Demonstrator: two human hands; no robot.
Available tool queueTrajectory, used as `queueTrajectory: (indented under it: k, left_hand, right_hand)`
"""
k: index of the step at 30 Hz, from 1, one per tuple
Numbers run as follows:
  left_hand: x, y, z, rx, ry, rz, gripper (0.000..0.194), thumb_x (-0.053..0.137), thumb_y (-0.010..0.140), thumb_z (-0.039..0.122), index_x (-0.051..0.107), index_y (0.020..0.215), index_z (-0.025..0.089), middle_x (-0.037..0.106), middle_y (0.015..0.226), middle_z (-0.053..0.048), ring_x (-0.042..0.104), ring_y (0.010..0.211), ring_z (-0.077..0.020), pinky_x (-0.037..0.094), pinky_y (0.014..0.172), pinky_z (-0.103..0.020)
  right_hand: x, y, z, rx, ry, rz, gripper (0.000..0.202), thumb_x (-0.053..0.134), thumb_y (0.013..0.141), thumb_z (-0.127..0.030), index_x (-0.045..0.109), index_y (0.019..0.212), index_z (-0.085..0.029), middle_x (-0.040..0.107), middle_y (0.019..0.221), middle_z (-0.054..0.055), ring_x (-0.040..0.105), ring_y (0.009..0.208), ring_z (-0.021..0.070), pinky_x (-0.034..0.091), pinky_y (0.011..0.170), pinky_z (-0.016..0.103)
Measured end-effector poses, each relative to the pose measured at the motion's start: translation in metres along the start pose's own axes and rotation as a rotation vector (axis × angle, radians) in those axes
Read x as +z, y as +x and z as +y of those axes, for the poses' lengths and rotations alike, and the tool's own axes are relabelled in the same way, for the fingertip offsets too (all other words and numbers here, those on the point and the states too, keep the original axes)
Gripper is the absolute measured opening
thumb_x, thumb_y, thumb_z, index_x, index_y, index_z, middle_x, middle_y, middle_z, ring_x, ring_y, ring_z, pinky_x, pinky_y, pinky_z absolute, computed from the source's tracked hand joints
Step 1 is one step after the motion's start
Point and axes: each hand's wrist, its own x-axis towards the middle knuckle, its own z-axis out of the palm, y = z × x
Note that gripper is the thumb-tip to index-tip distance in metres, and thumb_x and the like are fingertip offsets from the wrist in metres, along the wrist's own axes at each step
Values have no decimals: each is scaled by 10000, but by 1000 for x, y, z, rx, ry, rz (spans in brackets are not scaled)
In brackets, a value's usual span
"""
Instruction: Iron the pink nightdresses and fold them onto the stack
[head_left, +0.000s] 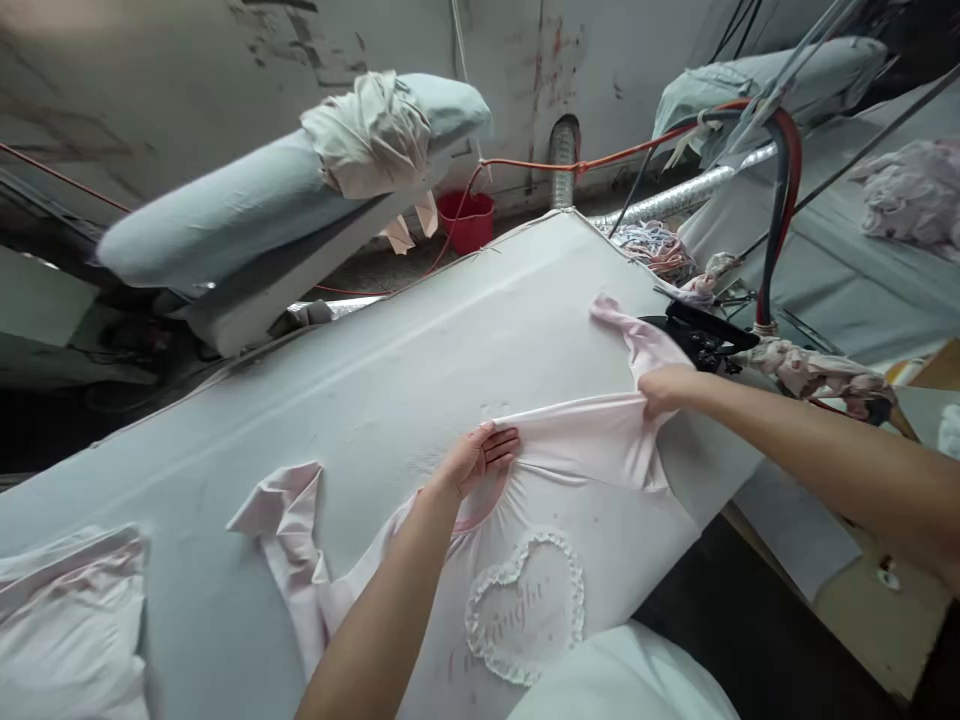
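A pale pink long-sleeved shirt (600, 540) with a ruffled heart on its front lies on the light grey padded board (375, 370). My left hand (480, 455) grips the shirt's neckline, its fingers curled over the edge. Farther right, my right hand (661, 390) is closed on the shirt near the shoulder and sleeve. The fabric is stretched taut between both hands. One sleeve extends beyond my right hand; the other lies crumpled at the left.
Another pale pink garment (71, 625) lies at the lower left. A black iron (705, 335) sits at the board's right edge, with cables beside it. Behind are a padded arm (247, 210), a red bucket (466, 222) and a fabric pile (915, 195).
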Motion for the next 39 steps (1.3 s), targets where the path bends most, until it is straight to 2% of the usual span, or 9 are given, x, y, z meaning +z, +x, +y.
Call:
queueTrajectory:
  k: [3,8,14,18,23,27,30,34,39]
  left_hand:
    - [9,-5,-4,63,23,65,167,603,958,329,613,1000,168,732,1188,-143,738,959,-186,587,714,-258]
    - [23,-26,-28,416,477,329,193,633,911,361,589,1009,201,720,917,-57,692,731,-159,523,636,-262]
    - [51,-23,-43,583,1712,167,92,581,899,236,643,953,195,677,1029,-88,669,849,-223,425,652,-308]
    - [55,-6,-38,593,1954,149,160,499,919,192,655,955,183,673,1016,-111,655,810,-233,401,653,-327]
    - [27,-18,-40,789,1752,284,195,491,957,296,659,918,205,700,948,-96,651,916,-232,440,810,-313]
    - [9,-42,-38,438,1309,473,298,596,896,486,641,791,210,677,713,-47,644,686,-216,452,639,-304]
    - [18,-42,-35,147,855,277,330,729,806,506,619,813,195,662,633,-24,625,550,-173,455,533,-267]
    - [35,-16,-20,77,382,112,285,803,787,356,614,891,170,759,910,-102,730,753,-168,562,633,-232]
    - [26,6,5,110,196,184,140,638,937,270,665,974,138,755,1112,-133,737,848,-145,589,663,-216]
  right_hand:
    - [-9,-15,24,40,-125,71,174,565,857,-171,701,764,-116,698,854,137,641,1059,303,358,1043,515]
    - [55,-116,42,158,4,493,415,508,880,-238,595,1281,-182,640,1301,141,580,1197,286,444,978,402]
    - [97,-181,48,477,53,74,325,553,851,-460,660,1047,-224,727,965,76,666,942,276,446,848,395]
    - [88,-171,55,444,34,-10,243,508,848,-423,665,858,-238,695,812,74,641,793,262,417,717,355]
    - [94,-177,71,544,135,258,280,523,841,-375,667,1025,-220,713,952,87,643,891,267,452,766,356]
    - [126,-190,35,189,231,569,431,461,899,-306,587,1272,-132,655,1247,179,594,1164,281,462,1006,415]
    - [163,-199,-17,-86,193,482,488,406,928,-227,544,1378,-99,588,1400,188,507,1332,269,392,1133,429]
    - [194,-186,-61,-276,65,306,613,430,906,-177,437,1512,-93,393,1601,146,286,1512,284,211,1247,500]
    - [151,-107,-23,-475,-31,114,599,467,897,-239,488,1495,-202,340,1639,76,243,1533,252,169,1255,475]
